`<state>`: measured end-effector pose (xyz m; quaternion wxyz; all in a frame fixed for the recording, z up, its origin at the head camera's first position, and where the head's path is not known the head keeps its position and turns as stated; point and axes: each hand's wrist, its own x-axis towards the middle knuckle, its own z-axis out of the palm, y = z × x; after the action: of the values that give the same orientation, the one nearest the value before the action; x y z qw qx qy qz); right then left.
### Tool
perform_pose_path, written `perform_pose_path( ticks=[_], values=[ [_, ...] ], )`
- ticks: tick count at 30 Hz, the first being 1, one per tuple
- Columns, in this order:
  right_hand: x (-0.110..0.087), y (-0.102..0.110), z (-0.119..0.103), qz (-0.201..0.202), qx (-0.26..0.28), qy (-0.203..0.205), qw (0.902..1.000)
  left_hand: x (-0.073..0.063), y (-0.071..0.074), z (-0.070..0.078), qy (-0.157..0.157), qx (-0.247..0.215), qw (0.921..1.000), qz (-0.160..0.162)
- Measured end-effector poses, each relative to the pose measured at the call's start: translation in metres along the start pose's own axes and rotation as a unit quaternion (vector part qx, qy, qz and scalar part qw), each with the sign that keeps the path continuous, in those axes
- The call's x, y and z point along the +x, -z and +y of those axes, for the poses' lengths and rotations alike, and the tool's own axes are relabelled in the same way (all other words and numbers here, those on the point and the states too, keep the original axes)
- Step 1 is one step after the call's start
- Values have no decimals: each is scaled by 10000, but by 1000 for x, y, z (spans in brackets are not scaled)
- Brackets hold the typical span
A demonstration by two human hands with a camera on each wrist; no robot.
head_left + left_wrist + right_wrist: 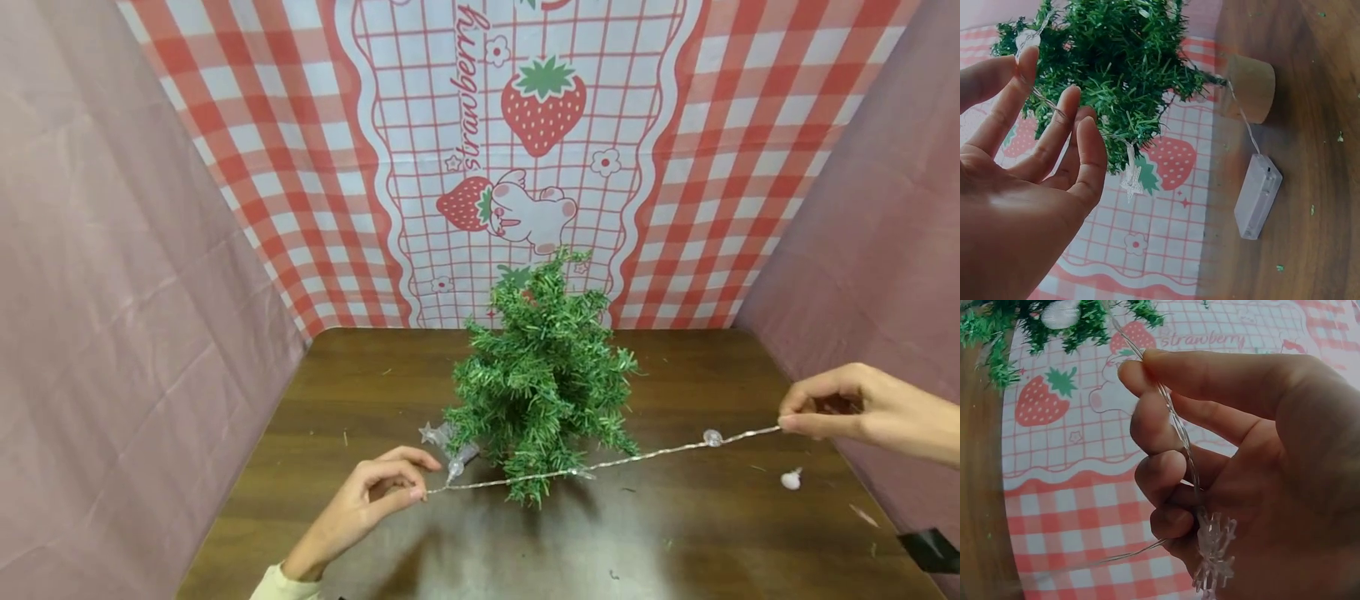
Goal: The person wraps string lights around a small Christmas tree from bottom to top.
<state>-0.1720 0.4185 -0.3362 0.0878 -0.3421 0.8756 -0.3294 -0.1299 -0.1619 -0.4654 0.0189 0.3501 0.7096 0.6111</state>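
Observation:
A string of fairy lights runs taut between the two hands, across the front of a small green artificial Christmas tree. My left hand pinches one end of that stretch between thumb and index finger, left of the tree's base. At the right, my right hand pinches the wire higher up; its other fingers curl round the wire in the right wrist view, where a clear snowflake light hangs by the palm. A clear star light dangles beyond the left fingertips. The tree's wooden base shows in the left wrist view.
A white battery box lies on the brown table, wired toward the tree. A small white ornament lies at the right, with a black object at the table's right edge. A strawberry-print checked cloth hangs behind.

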Motion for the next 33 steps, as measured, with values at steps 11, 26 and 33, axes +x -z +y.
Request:
perform_pose_path(
  ticks=[11, 26, 33],
  values=[
    [-2, -12, 18, 1277, -470, -827, 9872, 0, -18, 0, -293, 1151, 9928, 151],
    [-9, -26, 58, 3913, -41, -1544, 9072, 17, -54, 9, -1030, 3804, 9188, 223],
    [0, -40, 59, 5272, -100, -1242, 8405, 24, -69, 0, -950, 4674, 8789, 39]
  ],
)
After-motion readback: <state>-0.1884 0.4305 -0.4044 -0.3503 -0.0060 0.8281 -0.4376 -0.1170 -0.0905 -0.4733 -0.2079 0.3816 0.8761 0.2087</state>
